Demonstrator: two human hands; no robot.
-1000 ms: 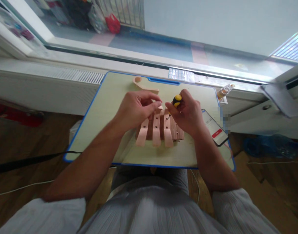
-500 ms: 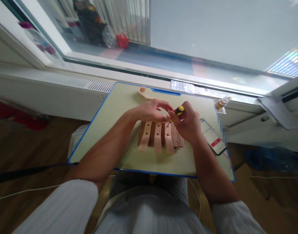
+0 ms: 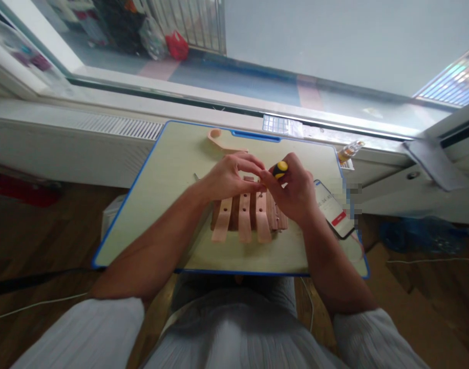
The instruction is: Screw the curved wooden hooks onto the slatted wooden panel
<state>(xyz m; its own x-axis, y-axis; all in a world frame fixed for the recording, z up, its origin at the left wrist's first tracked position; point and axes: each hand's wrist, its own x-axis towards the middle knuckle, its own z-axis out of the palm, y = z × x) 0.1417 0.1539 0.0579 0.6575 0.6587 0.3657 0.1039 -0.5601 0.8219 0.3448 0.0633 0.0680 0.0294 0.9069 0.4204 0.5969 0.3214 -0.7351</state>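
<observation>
A small wooden assembly of pale slats [image 3: 244, 220] with holes lies on a green lap table with a blue rim [image 3: 157, 184]. My right hand [image 3: 294, 192] is closed round a stubby screwdriver with a yellow and black handle [image 3: 279, 169], its tip down at the far end of a slat. My left hand [image 3: 230, 177] rests at the far end of the slats, fingers curled in a pinch close to the screwdriver tip; what they pinch is hidden.
A loose curved wooden piece with a round hole [image 3: 222, 141] lies at the table's far edge. A phone with a lit screen [image 3: 334, 210] lies at the right. A small bottle [image 3: 349, 149] and a plastic blister tray [image 3: 282, 124] sit on the window sill beyond.
Both hands stay together over the far end of the slats, with the screwdriver tip still there. The view has shifted slightly; the hands barely moved.
</observation>
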